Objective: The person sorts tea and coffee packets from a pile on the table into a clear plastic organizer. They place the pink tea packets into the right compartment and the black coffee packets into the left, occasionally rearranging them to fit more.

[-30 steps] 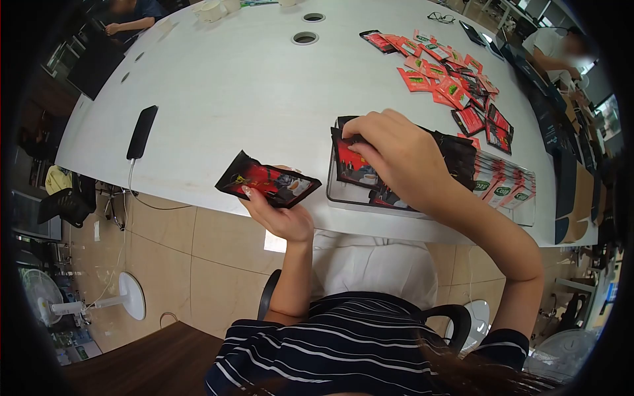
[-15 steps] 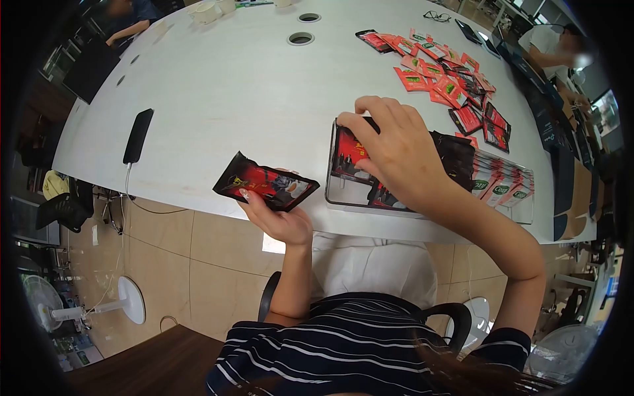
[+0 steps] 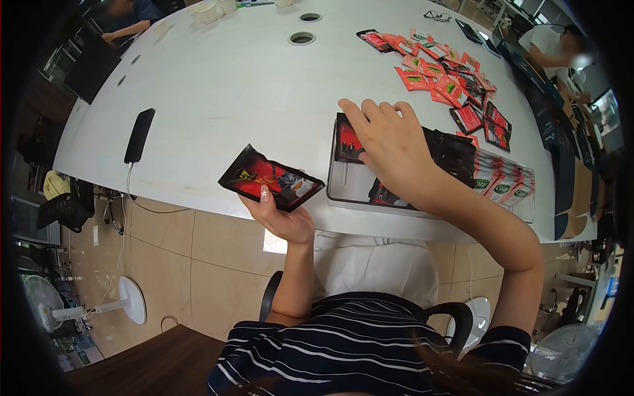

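Observation:
My left hand (image 3: 282, 219) grips a black and red coffee sachet (image 3: 267, 178), thumb across its printed front, held up near the table's front edge. To the right stands a clear plastic box (image 3: 350, 191). My right hand (image 3: 394, 142) is over the box's left part, its fingers apart and loosely bent above a black and red sachet (image 3: 347, 140) in the back left corner. The hand covers part of that sachet. More black sachets (image 3: 452, 153) fill the middle of the box, and a row of pink and white sachets (image 3: 498, 183) stands at its right end.
A loose pile of pink and black sachets (image 3: 449, 82) lies at the back right. Glasses (image 3: 437, 16) and phones (image 3: 467, 30) lie beyond it. A black phone (image 3: 139, 135) with a white cable rests at the left. Dark boxes (image 3: 561, 152) line the right edge; two people sit farther off.
My right hand's fingers have lifted and spread away from the sachet in the box's corner. My left hand has tilted its sachet, raising it slightly and moving it a little right.

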Demonstrator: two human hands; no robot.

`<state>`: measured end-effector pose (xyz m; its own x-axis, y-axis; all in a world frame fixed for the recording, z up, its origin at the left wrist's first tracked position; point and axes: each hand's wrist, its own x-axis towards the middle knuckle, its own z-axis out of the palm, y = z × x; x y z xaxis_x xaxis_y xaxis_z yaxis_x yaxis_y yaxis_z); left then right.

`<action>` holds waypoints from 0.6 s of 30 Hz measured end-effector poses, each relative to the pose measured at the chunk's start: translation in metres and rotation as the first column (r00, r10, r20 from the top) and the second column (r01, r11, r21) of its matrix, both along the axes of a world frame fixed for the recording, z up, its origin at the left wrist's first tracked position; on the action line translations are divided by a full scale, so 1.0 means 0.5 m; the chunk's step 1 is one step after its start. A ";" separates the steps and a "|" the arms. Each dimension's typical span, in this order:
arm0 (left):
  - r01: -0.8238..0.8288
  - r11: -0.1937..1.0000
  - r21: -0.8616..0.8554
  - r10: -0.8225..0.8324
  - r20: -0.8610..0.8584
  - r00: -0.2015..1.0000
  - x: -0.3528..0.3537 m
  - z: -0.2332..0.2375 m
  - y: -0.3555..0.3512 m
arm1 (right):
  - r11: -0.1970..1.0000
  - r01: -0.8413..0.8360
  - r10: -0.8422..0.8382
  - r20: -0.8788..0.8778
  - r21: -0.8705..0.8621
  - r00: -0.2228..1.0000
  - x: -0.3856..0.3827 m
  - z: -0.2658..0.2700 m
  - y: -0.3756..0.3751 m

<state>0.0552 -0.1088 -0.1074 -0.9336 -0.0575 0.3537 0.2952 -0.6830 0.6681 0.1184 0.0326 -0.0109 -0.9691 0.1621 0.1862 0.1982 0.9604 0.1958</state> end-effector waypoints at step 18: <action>0.064 0.978 -0.200 -0.085 -0.096 0.992 0.006 0.015 0.013 | 0.971 -0.235 0.207 -0.316 -0.053 0.926 0.013 0.038 0.008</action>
